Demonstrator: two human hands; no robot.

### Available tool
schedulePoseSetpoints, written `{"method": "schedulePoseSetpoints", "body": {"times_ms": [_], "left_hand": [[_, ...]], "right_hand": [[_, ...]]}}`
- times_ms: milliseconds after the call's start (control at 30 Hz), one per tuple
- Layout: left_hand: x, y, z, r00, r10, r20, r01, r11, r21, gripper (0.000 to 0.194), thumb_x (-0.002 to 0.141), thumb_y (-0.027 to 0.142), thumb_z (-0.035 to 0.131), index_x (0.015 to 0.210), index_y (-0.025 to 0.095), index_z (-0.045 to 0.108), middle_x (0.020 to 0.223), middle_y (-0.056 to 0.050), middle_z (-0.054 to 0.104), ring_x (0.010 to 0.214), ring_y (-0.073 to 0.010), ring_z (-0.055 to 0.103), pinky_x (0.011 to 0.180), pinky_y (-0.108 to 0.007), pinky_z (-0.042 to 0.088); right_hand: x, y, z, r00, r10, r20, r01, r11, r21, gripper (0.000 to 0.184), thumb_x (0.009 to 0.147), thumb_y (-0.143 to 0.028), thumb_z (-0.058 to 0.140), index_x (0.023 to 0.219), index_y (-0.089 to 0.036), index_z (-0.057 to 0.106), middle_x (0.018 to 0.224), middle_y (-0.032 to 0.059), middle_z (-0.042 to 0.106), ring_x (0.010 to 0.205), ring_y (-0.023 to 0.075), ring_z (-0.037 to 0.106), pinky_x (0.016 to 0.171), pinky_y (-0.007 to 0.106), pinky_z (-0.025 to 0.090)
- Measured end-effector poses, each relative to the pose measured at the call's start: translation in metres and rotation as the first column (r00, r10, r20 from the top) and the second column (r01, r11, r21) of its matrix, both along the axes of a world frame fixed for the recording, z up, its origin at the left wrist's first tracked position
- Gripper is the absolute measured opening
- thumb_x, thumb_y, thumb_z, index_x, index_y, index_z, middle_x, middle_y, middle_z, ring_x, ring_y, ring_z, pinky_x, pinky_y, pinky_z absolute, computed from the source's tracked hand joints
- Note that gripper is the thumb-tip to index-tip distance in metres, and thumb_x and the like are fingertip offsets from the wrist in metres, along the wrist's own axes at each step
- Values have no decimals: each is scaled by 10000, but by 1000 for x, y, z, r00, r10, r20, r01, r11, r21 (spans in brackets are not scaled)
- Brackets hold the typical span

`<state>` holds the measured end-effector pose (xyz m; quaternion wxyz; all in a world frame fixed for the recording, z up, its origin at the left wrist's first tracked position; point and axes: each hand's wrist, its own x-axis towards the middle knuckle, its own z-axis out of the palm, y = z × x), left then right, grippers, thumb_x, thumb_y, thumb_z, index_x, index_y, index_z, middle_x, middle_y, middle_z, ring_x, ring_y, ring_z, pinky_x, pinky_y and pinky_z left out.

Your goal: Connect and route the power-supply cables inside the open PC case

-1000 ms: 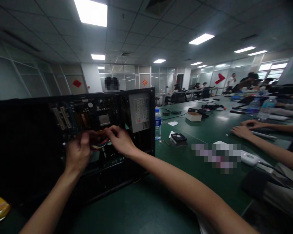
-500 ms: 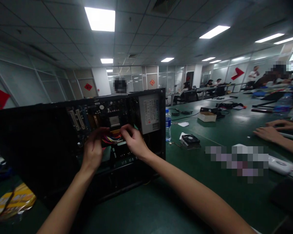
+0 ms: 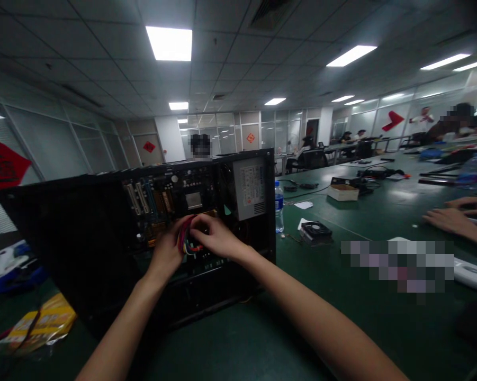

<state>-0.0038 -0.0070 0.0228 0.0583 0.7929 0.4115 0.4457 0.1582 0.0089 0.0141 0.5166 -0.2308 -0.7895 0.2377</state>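
An open black computer case (image 3: 103,275) stands on the green table in front of me. Inside it are a motherboard (image 3: 164,185) with a silver chip block (image 3: 194,200) and, at upper right, a grey power supply (image 3: 251,189) with a label. My left hand (image 3: 169,248) is closed around a bundle of coloured power cables (image 3: 186,235) inside the case. My right hand (image 3: 216,236) pinches at the same bundle from the right, its fingers curled. The cable ends are hidden by my fingers.
Right of the case stand a water bottle (image 3: 278,206), a cooling fan (image 3: 315,232) and a small open box (image 3: 342,191). Another person's hands (image 3: 452,217) rest at the far right. A yellow plastic packet (image 3: 43,320) lies at the left.
My hands have come closer together, and the cable bundle now bends upward between them instead of lying across. The view has shifted slightly.
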Motion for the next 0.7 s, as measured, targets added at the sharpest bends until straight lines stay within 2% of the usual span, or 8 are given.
{"method": "schedulePoseSetpoints", "body": {"times_ms": [33, 100, 200, 267, 333, 467, 600, 700], "left_hand": [[0, -1, 0, 1000, 0, -16, 0, 1000, -3, 429, 830, 268, 496, 1235, 169, 598, 1241, -105, 660, 1133, -258, 618, 988, -386, 469], [1, -2, 1, 999, 18, -35, -19, 1000, -10, 412, 849, 289, 480, 1225, 187, 612, 1230, -92, 669, 1129, -265, 622, 972, -381, 478], [6, -5, 2, 997, 16, -79, -18, 999, -35, 371, 874, 310, 457, 1171, 199, 650, 1196, -75, 689, 1112, -264, 630, 948, -362, 488], [9, -7, 2, 991, -6, -131, -1, 998, -56, 347, 875, 306, 463, 1130, 198, 672, 1182, -74, 695, 1095, -258, 635, 933, -346, 491], [10, -7, 2, 984, -9, -180, -1, 998, -58, 330, 865, 301, 479, 1102, 197, 685, 1182, -79, 693, 1089, -251, 637, 932, -335, 487], [6, -2, 2, 965, 123, -232, -130, 991, -12, 331, 864, 330, 467, 1050, 195, 705, 1122, -93, 715, 1034, -249, 659, 922, -352, 488], [-1, 6, 0, 930, 209, -302, -213, 977, 19, 314, 844, 375, 497, 943, 198, 738, 1041, -90, 739, 986, -264, 676, 883, -354, 503], [-2, 10, -1, 910, 290, -296, -294, 955, 31, 335, 850, 356, 477, 1029, 216, 723, 1081, -64, 734, 1033, -255, 663, 915, -344, 490]], "right_hand": [[2, -1, 1, 995, -79, 56, 74, 994, 86, 90, 843, -164, 529, 920, -181, 573, 922, 27, 616, 899, 171, 575, 830, 307, 451], [6, -4, 3, 959, -240, 149, 197, 946, 256, 240, 807, -101, 534, 1033, -178, 555, 1082, 70, 584, 1028, 198, 539, 895, 338, 436], [13, -6, 8, 886, -376, 272, 247, 879, 408, 408, 815, -69, 521, 1206, -182, 500, 1272, 105, 508, 1166, 217, 469, 947, 352, 414], [17, -4, 10, 841, -391, 373, 219, 878, 424, 400, 842, -68, 510, 1224, -189, 503, 1247, 93, 539, 1153, 206, 485, 934, 337, 417], [19, 0, 9, 797, -398, 455, 211, 889, 407, 305, 875, -97, 513, 1167, -176, 548, 1157, 88, 588, 1091, 201, 524, 898, 326, 426], [22, 7, 6, 689, -466, 555, 272, 876, 398, 175, 929, -178, 496, 1048, -140, 618, 1072, 114, 611, 1011, 211, 555, 814, 314, 437], [24, 9, 6, 633, -538, 557, 330, 838, 435, 175, 951, -230, 477, 1008, -169, 631, 1070, 88, 596, 976, 194, 552, 746, 281, 433], [26, 10, 5, 609, -584, 537, 370, 808, 458, 169, 949, -249, 485, 1009, -179, 627, 1080, 72, 586, 958, 186, 548, 731, 275, 428]]}}
